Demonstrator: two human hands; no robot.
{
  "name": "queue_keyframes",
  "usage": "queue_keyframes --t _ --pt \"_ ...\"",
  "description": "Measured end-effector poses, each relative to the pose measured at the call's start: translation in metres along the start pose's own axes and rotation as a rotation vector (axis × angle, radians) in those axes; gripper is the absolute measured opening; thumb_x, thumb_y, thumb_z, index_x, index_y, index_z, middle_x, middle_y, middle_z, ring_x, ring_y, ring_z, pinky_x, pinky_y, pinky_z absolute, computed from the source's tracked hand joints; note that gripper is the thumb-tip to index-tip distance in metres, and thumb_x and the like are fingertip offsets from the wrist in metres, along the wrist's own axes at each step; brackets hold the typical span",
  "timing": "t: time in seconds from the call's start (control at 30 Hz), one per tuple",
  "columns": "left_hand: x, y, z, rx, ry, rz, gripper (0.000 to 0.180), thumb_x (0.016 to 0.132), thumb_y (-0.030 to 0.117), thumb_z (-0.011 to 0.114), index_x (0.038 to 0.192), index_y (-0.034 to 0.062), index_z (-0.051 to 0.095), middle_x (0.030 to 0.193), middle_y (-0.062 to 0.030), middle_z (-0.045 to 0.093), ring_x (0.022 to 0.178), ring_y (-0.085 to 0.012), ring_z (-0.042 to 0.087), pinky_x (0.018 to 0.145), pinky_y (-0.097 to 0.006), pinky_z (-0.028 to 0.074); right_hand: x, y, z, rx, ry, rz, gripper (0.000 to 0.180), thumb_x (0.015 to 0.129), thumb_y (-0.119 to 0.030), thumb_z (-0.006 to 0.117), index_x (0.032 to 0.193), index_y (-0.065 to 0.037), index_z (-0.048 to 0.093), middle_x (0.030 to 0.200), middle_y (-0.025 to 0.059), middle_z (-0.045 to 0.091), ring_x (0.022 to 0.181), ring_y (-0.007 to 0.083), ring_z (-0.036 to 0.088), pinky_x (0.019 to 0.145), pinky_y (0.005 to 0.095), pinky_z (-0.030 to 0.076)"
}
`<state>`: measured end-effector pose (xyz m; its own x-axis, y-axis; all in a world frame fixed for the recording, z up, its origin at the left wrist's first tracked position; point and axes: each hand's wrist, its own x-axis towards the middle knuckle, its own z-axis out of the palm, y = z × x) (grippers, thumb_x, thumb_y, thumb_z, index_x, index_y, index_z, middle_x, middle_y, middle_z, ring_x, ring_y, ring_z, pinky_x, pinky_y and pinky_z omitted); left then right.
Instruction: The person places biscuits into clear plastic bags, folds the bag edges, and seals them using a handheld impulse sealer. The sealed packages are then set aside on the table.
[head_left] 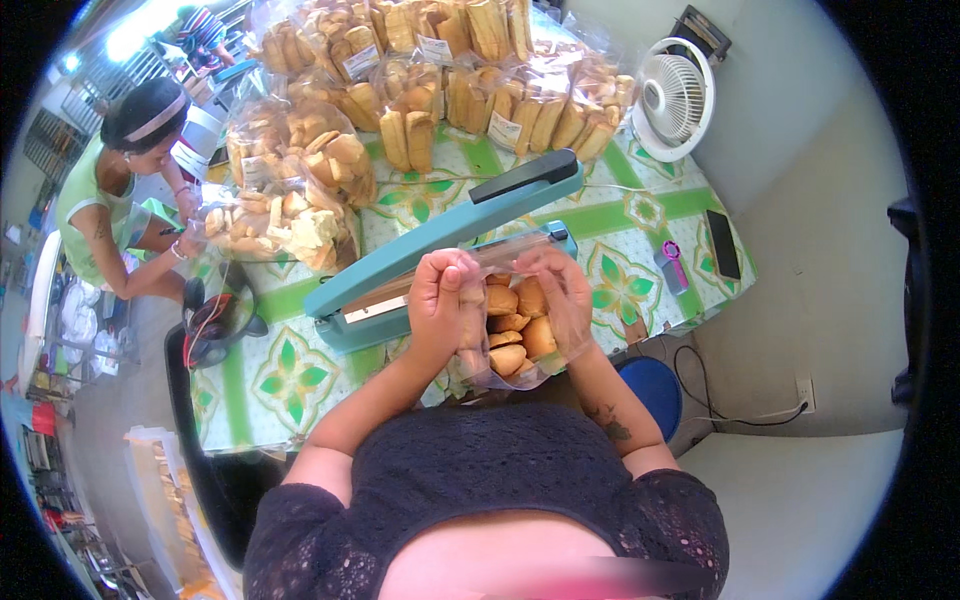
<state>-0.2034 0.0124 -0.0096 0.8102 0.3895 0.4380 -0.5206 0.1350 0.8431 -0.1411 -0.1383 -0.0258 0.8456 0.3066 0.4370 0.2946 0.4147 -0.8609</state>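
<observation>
A clear plastic bag of bread pieces (508,325) is held in front of my chest, its mouth spread upward. My left hand (438,295) is closed on the bag's left edge, with the fingers curled in. The opposite edge is gripped by my right hand (562,292); some of its fingers are hidden behind the film. Just beyond my hands a long teal bag sealer (430,235) stands slantwise on the table, its black-tipped upper arm raised. My left hand is close to the sealer's body.
Filled bread bags (405,110) are piled along the table's far side, with more bags (290,200) at left. A white fan (675,100), a phone (722,245) and a pink-handled item (675,268) lie right. Another person (120,190) works at left. A blue stool (650,395) stands below.
</observation>
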Motion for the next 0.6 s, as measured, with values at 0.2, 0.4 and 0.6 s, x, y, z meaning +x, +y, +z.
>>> queue_keyframes --t 0.2,0.4,0.6 --pt "0.010 -0.010 -0.009 -0.128 -0.052 0.025 0.013 0.096 0.018 0.046 0.097 0.0045 0.047 0.096 -0.0068 0.055 0.086 -0.0100 0.048 0.082 -0.024 0.039 0.010 0.006 -0.012 0.269 -0.058 0.031 0.009 0.092 -0.003 0.046 0.096 -0.001 0.054 0.098 0.0105 0.059 0.098 0.0203 0.057 0.089 0.0363 0.046" --pt "0.011 -0.012 -0.017 -0.182 -0.080 0.031 0.008 0.095 0.013 0.047 0.100 0.0069 0.045 0.094 -0.0062 0.057 0.092 -0.0139 0.055 0.086 -0.028 0.043 0.022 0.009 -0.020 0.353 -0.151 0.152 0.018 0.086 0.002 0.050 0.104 -0.002 0.052 0.107 0.0125 0.057 0.102 0.0213 0.056 0.093 0.0422 0.045" --pt "0.012 -0.007 -0.014 -0.220 -0.041 0.078 0.013 0.092 0.006 0.049 0.102 0.0075 0.041 0.092 -0.0071 0.057 0.087 -0.0140 0.056 0.080 -0.028 0.046 0.017 0.005 -0.011 0.281 -0.212 0.210 0.020 0.085 -0.009 0.058 0.104 -0.002 0.054 0.102 0.0104 0.059 0.095 0.0218 0.057 0.090 0.0400 0.044"
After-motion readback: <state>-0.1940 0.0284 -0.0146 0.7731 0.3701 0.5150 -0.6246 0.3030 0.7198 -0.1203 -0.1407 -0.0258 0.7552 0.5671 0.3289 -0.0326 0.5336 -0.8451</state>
